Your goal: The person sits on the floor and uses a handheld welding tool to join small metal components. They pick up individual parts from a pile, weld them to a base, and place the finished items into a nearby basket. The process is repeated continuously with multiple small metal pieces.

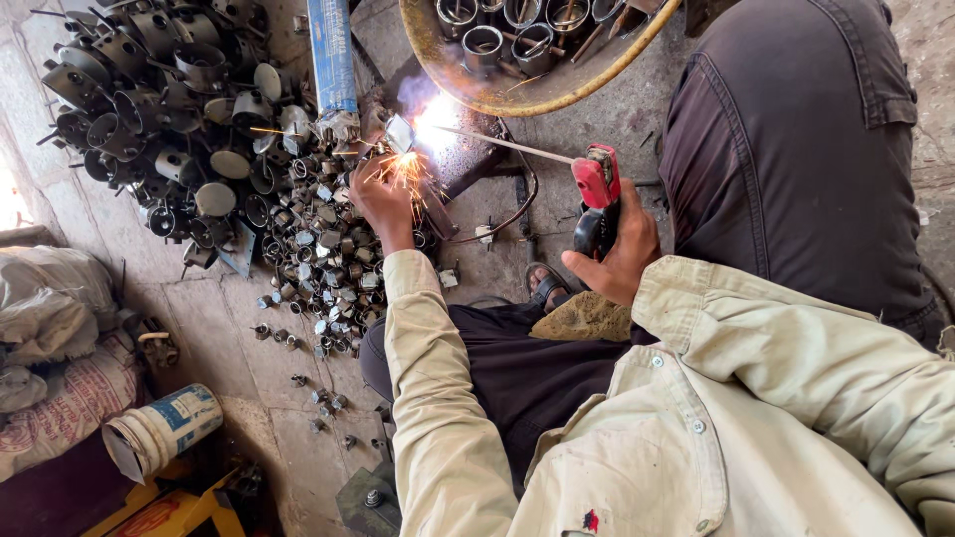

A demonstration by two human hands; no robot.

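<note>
My right hand grips a red and black welding electrode holder. Its thin rod reaches left to a bright arc with sparks. My left hand is closed on a small metal piece right at the arc, on a dark work block. Both sleeves are pale beige. Sparks fall over the left hand's fingers, so the piece's shape is hard to make out.
Piles of small metal nuts and larger metal cups lie left. A yellow-rimmed basin holds more rings. Another person in dark clothes sits at right. Sacks, a bucket and a blue box lie around.
</note>
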